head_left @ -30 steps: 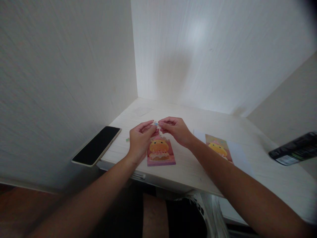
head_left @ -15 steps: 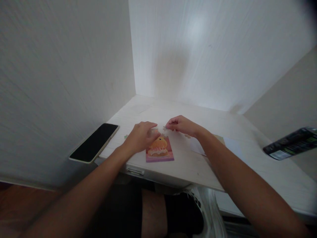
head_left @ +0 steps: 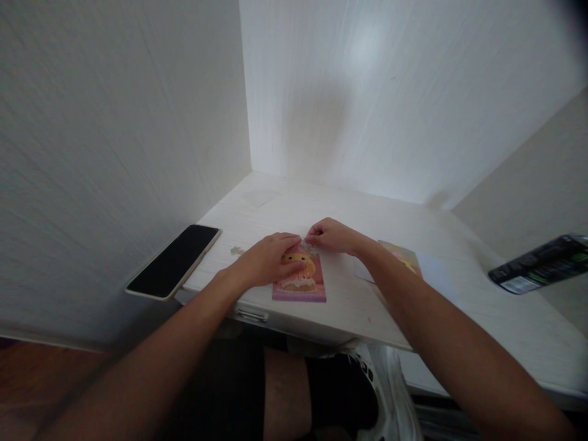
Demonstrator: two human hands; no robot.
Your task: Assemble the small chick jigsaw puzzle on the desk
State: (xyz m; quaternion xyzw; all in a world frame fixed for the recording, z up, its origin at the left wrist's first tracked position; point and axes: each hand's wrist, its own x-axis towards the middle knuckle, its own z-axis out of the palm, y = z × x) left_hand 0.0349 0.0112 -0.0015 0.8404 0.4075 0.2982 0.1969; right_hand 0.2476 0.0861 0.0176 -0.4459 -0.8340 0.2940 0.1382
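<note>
A small jigsaw puzzle (head_left: 299,288) with a pink border and a yellow cartoon figure on a cake lies on the white desk. Across its left and upper part rests my left hand (head_left: 269,260), open, thumb and fingers stretched over the picture. My right hand (head_left: 333,236) is closed in a pinch at the puzzle's upper right edge. Between its fingertips is a puzzle piece (head_left: 309,248), mostly hidden. One or more loose puzzle pieces (head_left: 237,250) lie just left of my left hand.
A phone (head_left: 174,263) lies at the desk's left edge, partly overhanging it. Beyond my right forearm are a yellowish picture card (head_left: 402,257) and white paper (head_left: 434,275). A black can (head_left: 537,263) stands at the far right. White walls (head_left: 367,110) enclose the desk.
My left hand has lowered and flattened onto the puzzle. My right hand has brought the piece down and slightly left to the puzzle's upper edge.
</note>
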